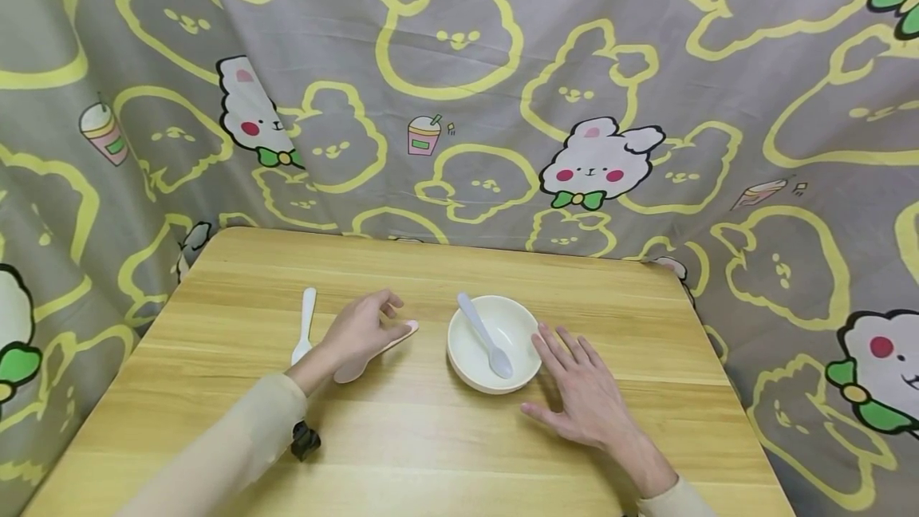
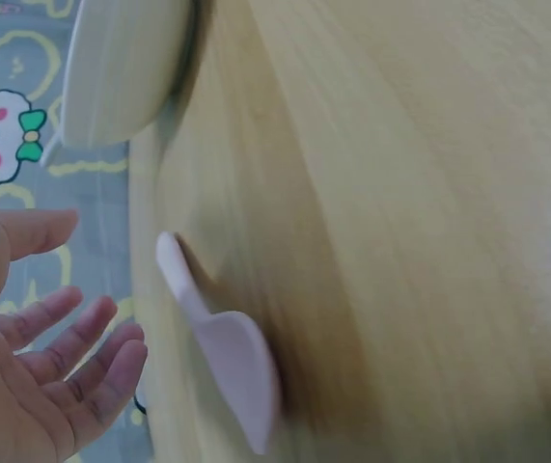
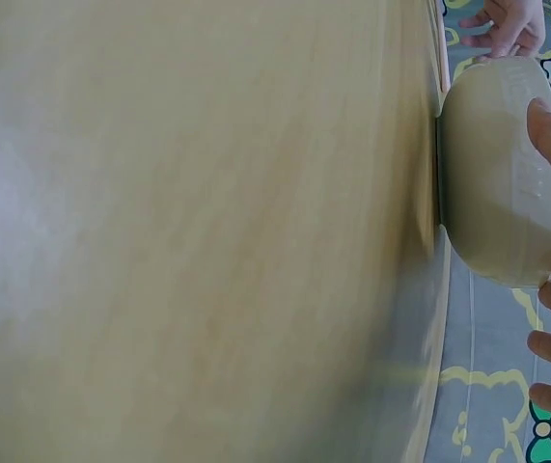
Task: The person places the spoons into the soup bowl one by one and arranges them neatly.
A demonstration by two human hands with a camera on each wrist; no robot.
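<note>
My left hand [image 1: 361, 331] hovers over a pale pink spoon [image 1: 351, 371] on the table, partly hiding it. In the left wrist view its thumb and loosely bent fingers stand apart from the spoon [image 2: 234, 362], with nothing between them. To the right, a white bowl [image 1: 463, 364] holds a pale lavender spoon [image 1: 479, 324], its handle leaning over the far left rim. Beside the bowl's right side, my right hand [image 1: 585, 393] is spread, fingertips right at the rim and thumb apart near the front.
A white spoon [image 1: 306, 317] lies left of my left hand, its bowl end partly behind the wrist. All this is on a wooden table [image 1: 445, 453]. A grey curtain [image 1: 474, 46] with cartoon animals hangs behind and at both sides. A small black object [image 1: 305, 441] sits by my left cuff.
</note>
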